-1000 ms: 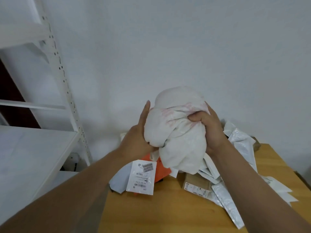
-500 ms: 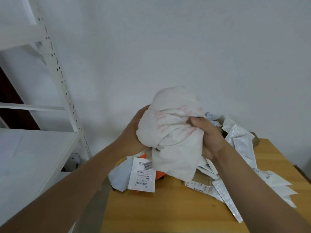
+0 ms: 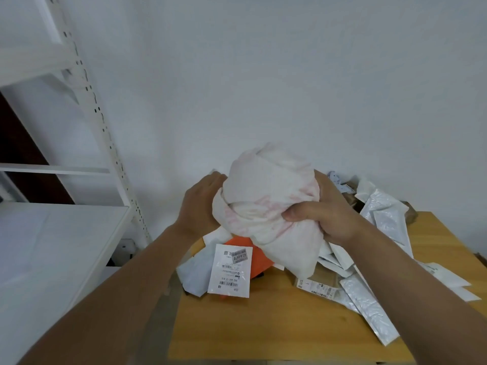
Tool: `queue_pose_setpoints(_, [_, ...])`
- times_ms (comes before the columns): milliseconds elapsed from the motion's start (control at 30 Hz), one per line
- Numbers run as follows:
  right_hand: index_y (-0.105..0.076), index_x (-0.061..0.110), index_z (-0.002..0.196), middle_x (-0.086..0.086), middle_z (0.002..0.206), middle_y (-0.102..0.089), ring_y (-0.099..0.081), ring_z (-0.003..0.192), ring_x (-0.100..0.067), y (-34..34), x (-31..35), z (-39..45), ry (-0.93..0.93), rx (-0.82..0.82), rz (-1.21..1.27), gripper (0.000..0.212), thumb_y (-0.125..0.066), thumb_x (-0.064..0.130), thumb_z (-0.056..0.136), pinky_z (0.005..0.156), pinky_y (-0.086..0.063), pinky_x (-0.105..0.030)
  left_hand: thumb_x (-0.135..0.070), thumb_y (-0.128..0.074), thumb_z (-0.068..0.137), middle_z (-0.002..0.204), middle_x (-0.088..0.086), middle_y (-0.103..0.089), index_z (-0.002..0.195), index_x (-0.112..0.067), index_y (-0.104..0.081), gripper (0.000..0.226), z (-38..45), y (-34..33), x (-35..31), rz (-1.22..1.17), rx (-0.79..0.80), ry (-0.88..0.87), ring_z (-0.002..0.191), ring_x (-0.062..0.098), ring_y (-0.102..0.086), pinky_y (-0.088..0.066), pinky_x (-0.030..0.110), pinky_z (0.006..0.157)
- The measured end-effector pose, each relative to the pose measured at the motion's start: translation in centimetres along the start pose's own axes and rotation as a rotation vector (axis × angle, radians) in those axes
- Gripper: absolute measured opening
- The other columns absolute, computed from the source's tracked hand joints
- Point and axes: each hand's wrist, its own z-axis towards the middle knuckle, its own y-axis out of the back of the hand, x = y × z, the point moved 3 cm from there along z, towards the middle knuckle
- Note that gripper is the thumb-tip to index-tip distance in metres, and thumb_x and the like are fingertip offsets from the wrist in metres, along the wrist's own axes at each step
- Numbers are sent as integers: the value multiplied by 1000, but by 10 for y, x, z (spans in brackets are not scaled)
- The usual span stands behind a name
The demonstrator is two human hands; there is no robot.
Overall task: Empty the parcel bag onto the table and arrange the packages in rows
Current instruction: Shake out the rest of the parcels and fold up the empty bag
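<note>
White parcel bag [image 3: 266,206] is bunched up between my hands: right hand [image 3: 326,217] clenches its cloth, left hand [image 3: 203,204] presses flat. Packages [image 3: 369,259] heaped below on bench [image 3: 263,325]; careless sweep w/ bag could knock some off.

A wooden table [image 3: 276,327] carried a heap of packages [image 3: 369,259]: white mailers, an orange parcel [image 3: 259,262], a labelled white pouch [image 3: 230,272]

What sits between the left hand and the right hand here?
The bunched-up white parcel bag: the right hand grips it, the left hand touches its side. Seen in the head view.
</note>
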Motion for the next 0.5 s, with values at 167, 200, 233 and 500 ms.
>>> queue_pose_setpoints(167, [-66,13,102,-3,97,-73,-69,95,-23,-13,8,-7,34,53,1,57,-74,18,46,77,-55,-34,-32,-53,84,81,-8,-69,107,-20,-52,25,-8,-6,0,-180,13,183,77,15,-67,-56,39,77])
queue_pose_setpoints(200, [-67,7,102,-9,97,-72,-69,95,-27,-14,5,-7,5,83,189,57,-73,14,46,78,-55,-37,-22,-52,91,80,-20,-69,114,-22,-53,23,-5,-13,-12,-294,64,254,75,-1,-66,-54,24,82])
queue_pose_setpoints(233, [-69,1,104,-14,99,-72,-68,96,-31,-14,-1,-6,-28,101,373,58,-73,12,47,81,-56,-39,-8,-49,97,88,-27,-65,127,-17,-48,31,-4,-24,-25,-406,164,366,75,-11,-63,-49,8,74])
queue_pose_setpoints(500, [-58,-6,126,-22,128,-61,-55,124,-34,-2,-17,8,33,64,732,53,-61,19,80,107,-40,-42,-7,-64,80,87,21,-63,88,0,-61,12,15,-40,-39,-611,324,461,84,4,-58,-41,10,77])
